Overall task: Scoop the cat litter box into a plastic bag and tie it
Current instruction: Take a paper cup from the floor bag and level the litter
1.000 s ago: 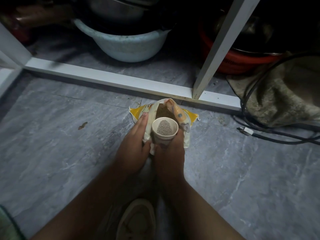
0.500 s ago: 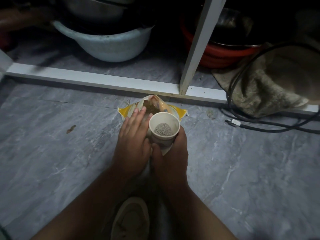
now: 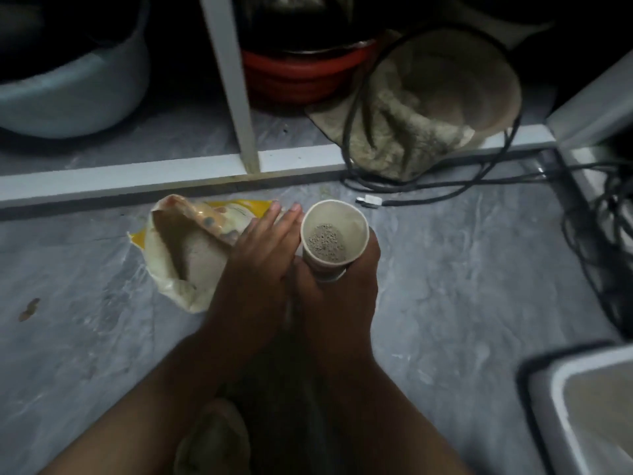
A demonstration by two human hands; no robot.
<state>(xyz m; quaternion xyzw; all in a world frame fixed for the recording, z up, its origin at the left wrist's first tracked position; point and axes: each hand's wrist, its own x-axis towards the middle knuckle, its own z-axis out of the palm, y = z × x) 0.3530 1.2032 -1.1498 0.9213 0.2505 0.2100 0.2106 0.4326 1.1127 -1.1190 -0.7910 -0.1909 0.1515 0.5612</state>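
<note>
Two hands [image 3: 260, 272]; one paper cup [image 3: 334, 234] of litter; one open bag [image 3: 185, 248]; two basins [image 3: 68, 94], perhaps more stacked in the dark; one tray [image 3: 582, 399].

The cup [image 3: 335, 238], with litter in it, sits in the right hand [image 3: 337, 289], just right of the left hand [image 3: 260, 265]. The open bag [image 3: 186, 250] lies left of both, before the frame rail [image 3: 164, 173]. A tray [image 3: 582, 406] sits far right.
</note>
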